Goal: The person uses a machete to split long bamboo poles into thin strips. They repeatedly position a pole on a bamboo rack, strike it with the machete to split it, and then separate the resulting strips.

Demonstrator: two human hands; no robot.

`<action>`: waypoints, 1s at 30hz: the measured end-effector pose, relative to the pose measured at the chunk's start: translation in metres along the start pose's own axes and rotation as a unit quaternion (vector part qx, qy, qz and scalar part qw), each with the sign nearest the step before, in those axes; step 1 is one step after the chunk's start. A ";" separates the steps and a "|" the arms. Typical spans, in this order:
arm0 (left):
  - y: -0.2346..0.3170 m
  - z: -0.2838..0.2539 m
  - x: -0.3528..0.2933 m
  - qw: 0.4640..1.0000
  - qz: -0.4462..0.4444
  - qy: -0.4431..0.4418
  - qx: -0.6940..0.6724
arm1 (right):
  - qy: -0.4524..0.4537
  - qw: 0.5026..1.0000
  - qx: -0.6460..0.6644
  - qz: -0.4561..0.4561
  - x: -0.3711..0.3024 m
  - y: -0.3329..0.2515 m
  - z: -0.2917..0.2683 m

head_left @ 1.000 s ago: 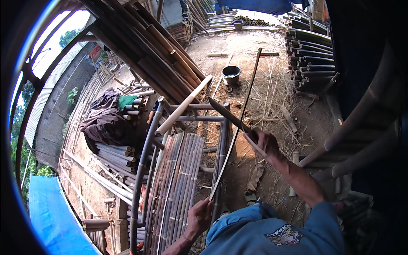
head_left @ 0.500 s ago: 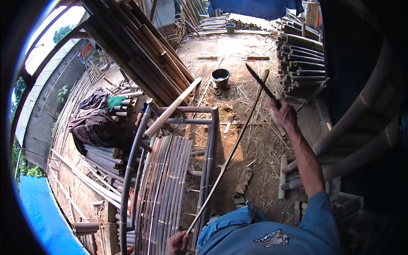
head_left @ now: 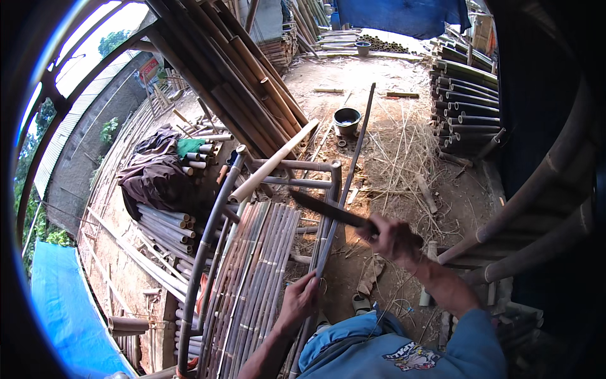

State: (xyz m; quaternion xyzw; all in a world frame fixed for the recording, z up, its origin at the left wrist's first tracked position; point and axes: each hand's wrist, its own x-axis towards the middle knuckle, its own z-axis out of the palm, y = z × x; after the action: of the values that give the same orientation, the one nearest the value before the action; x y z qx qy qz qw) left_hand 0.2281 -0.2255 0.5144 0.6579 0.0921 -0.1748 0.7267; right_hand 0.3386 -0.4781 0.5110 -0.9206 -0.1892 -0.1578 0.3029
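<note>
My right hand (head_left: 396, 241) is wrapped round the handle of a machete (head_left: 328, 210), its dark blade pointing left and a little away from me. The blade passes in front of a long, thin bamboo strip (head_left: 355, 151); I cannot tell whether the two touch. My left hand (head_left: 299, 298) is closed on the strip near its lower end, and the strip rises away from me to the far middle. Left of that hand, a bamboo frame (head_left: 203, 252) stands with a panel of bamboo slats (head_left: 255, 271) inside it. A pale bamboo pole (head_left: 274, 161) rests across the frame's top.
A black bucket (head_left: 346, 121) sits on the dirt floor ahead, beside scattered bamboo shavings (head_left: 404, 151). Stacked bamboo poles (head_left: 470, 95) lie at the far right. Dark poles (head_left: 221, 76) lean at the far left, above a dark cloth (head_left: 154, 170) over more poles. Curved bamboo (head_left: 536, 189) crosses the right side.
My right hand has brought the machete down and left, toward the strip. My left hand has moved up and right, and the strip now stands steeper, its dark side showing.
</note>
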 end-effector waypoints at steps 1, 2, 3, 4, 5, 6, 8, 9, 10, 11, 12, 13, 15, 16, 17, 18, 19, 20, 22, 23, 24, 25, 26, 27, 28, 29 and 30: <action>0.006 0.008 0.015 1.000 0.015 -0.008 0.000 | 0.016 0.999 -0.007 -0.051 -0.013 -0.015 0.014; 0.010 0.014 0.028 1.000 0.027 -0.015 0.002 | 0.034 0.995 -0.009 -0.088 -0.018 -0.025 0.019; 0.014 0.019 0.033 0.999 0.036 -0.022 0.005 | 0.052 0.991 -0.011 -0.123 -0.023 -0.030 0.021; 0.018 0.023 0.029 0.999 0.046 -0.017 0.003 | 0.062 0.992 -0.005 -0.111 -0.020 -0.025 0.025; 0.024 0.028 0.020 0.998 0.057 -0.013 0.001 | 0.000 0.999 0.025 -0.034 -0.012 -0.015 0.019; 0.028 0.032 0.015 0.998 0.069 -0.008 -0.004 | -0.010 0.998 0.047 0.026 -0.003 -0.011 0.012; 0.023 0.031 0.007 0.998 0.062 -0.010 -0.023 | -0.027 0.990 0.107 0.089 -0.005 -0.018 0.002; 0.023 0.030 0.004 0.998 0.059 -0.013 -0.032 | -0.010 0.993 0.109 0.053 -0.012 -0.023 0.003; 0.028 0.031 -0.001 0.999 0.046 -0.015 -0.020 | 0.002 0.997 0.066 -0.030 -0.017 -0.023 0.003; 0.030 0.032 -0.004 0.999 0.050 -0.019 -0.010 | 0.013 0.993 0.022 -0.112 -0.020 -0.021 0.002; 0.029 0.031 -0.011 0.999 0.048 -0.020 0.001 | 0.039 0.995 -0.005 -0.096 -0.019 -0.012 0.004; 0.027 0.032 -0.015 0.998 0.051 -0.022 0.008 | 0.064 0.994 -0.036 -0.085 -0.005 -0.002 -0.004; 0.011 0.024 -0.034 0.997 0.053 -0.026 0.045 | 0.056 0.991 0.058 0.110 0.011 0.021 -0.013; 0.008 0.021 -0.039 0.996 0.054 -0.031 0.064 | 0.093 0.988 0.037 0.119 0.015 0.030 -0.014; 0.010 0.020 -0.042 0.998 0.044 -0.029 0.031 | 0.053 0.984 0.054 0.163 0.012 0.033 -0.017; 0.014 0.020 -0.046 0.999 0.032 -0.030 -0.005 | 0.034 0.993 0.053 0.095 0.006 0.018 -0.021; 0.016 0.018 -0.050 0.999 0.016 -0.029 -0.037 | 0.013 0.998 0.055 0.031 -0.003 0.004 -0.019; 0.018 0.014 -0.050 0.998 0.007 -0.049 -0.047 | 0.031 0.998 0.016 -0.061 -0.008 0.008 -0.012; 0.021 0.014 -0.060 0.998 0.025 -0.047 0.013 | 0.053 0.993 0.047 0.092 0.005 0.040 -0.012; 0.017 0.013 -0.067 0.998 0.034 -0.041 0.039 | 0.058 0.983 0.063 0.165 0.014 0.055 -0.017; 0.014 0.011 -0.069 0.996 0.036 -0.056 0.054 | 0.048 0.979 0.057 0.191 0.023 0.058 -0.027; 0.013 0.010 -0.069 0.996 0.042 -0.044 0.068 | 0.047 0.986 0.044 0.152 0.022 0.051 -0.028; 0.013 0.010 -0.069 0.995 0.049 -0.031 0.081 | 0.046 0.992 0.030 0.113 0.017 0.040 -0.027; 0.012 0.009 -0.071 0.994 0.048 -0.022 0.095 | 0.041 0.996 0.017 0.081 0.009 0.029 -0.027; 0.008 0.005 -0.068 0.997 0.044 -0.027 0.061 | 0.040 0.998 -0.036 0.023 0.013 0.027 -0.028; 0.006 0.001 -0.074 0.997 0.017 -0.031 0.070 | 0.010 0.996 -0.005 0.083 0.015 0.032 -0.031; 0.005 -0.003 -0.084 0.996 -0.003 -0.035 0.080 | 0.038 0.991 -0.008 0.131 0.026 0.053 -0.038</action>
State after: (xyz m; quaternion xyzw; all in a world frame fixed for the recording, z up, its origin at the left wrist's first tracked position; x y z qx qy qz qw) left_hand 0.1534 -0.2108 0.5493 0.7070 0.0543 -0.2062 0.6743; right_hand 0.3787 -0.5343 0.5241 -0.9334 -0.0538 -0.1526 0.3202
